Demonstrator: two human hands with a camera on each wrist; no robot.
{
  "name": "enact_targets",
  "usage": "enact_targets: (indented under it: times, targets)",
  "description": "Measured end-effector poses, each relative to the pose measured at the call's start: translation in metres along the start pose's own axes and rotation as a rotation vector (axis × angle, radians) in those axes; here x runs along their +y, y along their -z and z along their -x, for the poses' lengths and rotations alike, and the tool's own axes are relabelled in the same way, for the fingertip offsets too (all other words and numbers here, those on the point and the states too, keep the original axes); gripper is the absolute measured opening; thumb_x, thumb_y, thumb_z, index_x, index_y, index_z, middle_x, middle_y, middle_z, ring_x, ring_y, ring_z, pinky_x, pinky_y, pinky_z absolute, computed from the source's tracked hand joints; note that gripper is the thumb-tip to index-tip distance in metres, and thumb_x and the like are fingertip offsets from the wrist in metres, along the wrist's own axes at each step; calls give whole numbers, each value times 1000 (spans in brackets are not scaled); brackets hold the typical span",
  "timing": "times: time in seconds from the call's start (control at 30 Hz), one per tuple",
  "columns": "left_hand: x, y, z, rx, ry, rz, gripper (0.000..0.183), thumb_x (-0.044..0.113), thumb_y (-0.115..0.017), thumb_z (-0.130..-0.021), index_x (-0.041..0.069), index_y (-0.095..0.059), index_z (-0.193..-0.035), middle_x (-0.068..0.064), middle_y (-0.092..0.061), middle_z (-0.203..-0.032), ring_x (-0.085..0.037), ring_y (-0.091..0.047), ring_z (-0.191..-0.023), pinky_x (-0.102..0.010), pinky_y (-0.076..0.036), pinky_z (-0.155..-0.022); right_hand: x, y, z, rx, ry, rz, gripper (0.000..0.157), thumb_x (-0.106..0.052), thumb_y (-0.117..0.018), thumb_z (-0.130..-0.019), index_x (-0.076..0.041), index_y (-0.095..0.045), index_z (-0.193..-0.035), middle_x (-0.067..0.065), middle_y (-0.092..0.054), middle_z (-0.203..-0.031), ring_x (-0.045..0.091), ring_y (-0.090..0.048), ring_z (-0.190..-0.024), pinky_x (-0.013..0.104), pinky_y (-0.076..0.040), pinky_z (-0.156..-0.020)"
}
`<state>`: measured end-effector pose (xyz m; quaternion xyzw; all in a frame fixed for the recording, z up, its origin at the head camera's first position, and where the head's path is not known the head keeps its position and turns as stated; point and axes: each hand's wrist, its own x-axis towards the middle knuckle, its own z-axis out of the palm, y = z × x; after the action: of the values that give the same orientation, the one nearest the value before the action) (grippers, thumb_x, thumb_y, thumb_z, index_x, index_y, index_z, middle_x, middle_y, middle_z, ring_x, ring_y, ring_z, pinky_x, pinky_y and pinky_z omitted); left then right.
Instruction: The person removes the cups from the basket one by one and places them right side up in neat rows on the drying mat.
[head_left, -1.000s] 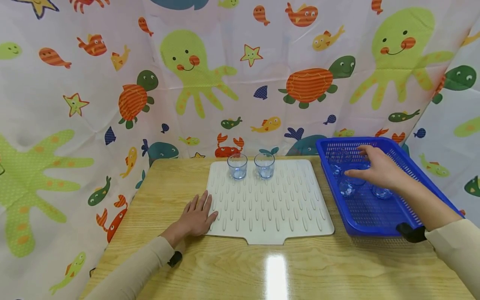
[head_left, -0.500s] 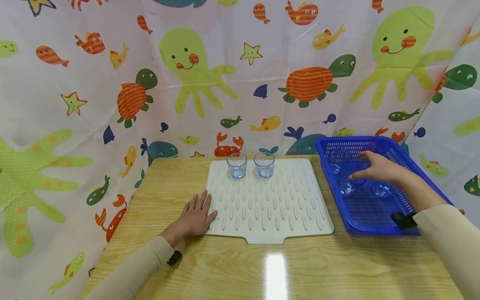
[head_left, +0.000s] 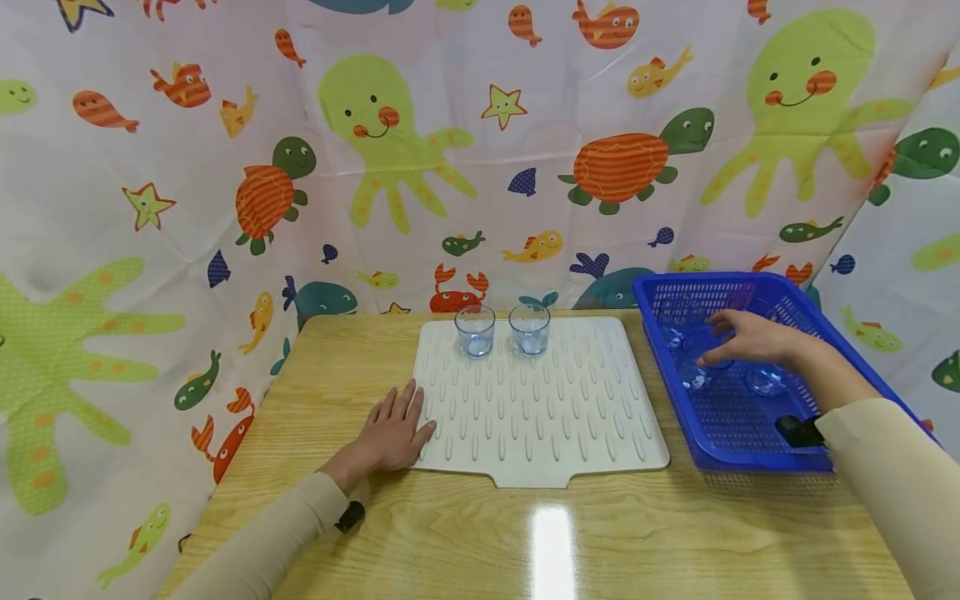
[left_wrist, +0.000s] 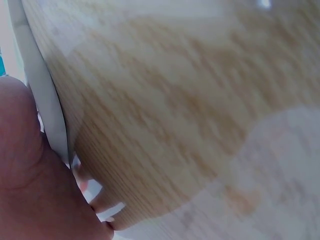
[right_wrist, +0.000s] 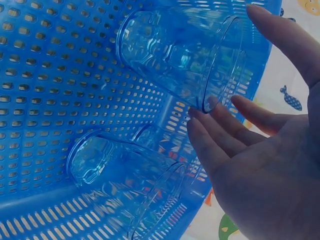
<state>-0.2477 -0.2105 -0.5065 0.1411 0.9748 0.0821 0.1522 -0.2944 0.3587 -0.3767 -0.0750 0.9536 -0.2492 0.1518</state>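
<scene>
In the head view my left hand (head_left: 393,433) lies flat, its fingertips on the left edge of a white ribbed draining tray (head_left: 540,417). Two clear glasses (head_left: 476,333) stand upright at the tray's back. My right hand (head_left: 753,337) is over a blue plastic basket (head_left: 693,429) holding several more glasses (head_left: 765,380). The right wrist view shows thumb and fingers spread about the rim of one glass (right_wrist: 175,55). Fingertips are at the rim's near side, while the thumb looks apart from it. Another glass (right_wrist: 125,175) is beside it.
A wooden table (head_left: 442,542) carries the tray and, at right, the basket. Behind and to the sides hangs a curtain (head_left: 480,208) printed with sea animals. The basket's raised wall borders the tray's right side.
My right hand has lowered slightly into the basket, and the gap between its thumb and fingers has narrowed. The left hand and the two glasses on the tray have stayed put.
</scene>
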Motion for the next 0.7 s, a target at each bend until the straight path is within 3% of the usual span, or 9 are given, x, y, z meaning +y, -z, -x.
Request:
enact_targets:
  times: [0.43,0.7]
  targets:
    - [-6,0,4,1,22,3,77,55,-29,-109,11,-2,-166,-10,9,-172,-42,5,-157,-61,-4,-123,8,-2,-9,-101,8,-3,99,-42,-81,-86,16,-29,-147,45,-41,-142,64,-43,-127,74,-41,-97]
    - [-6,0,1,3,10,-7,77,57,-27,-109,14,-1,-166,-7,9,-172,-40,5,-157,-59,-5,-123,19,-8,-8,-152,62,-40,96,-36,-80,-88,14,-27,-150,45,-39,-145,64,-40,-130,71,-45,-94]
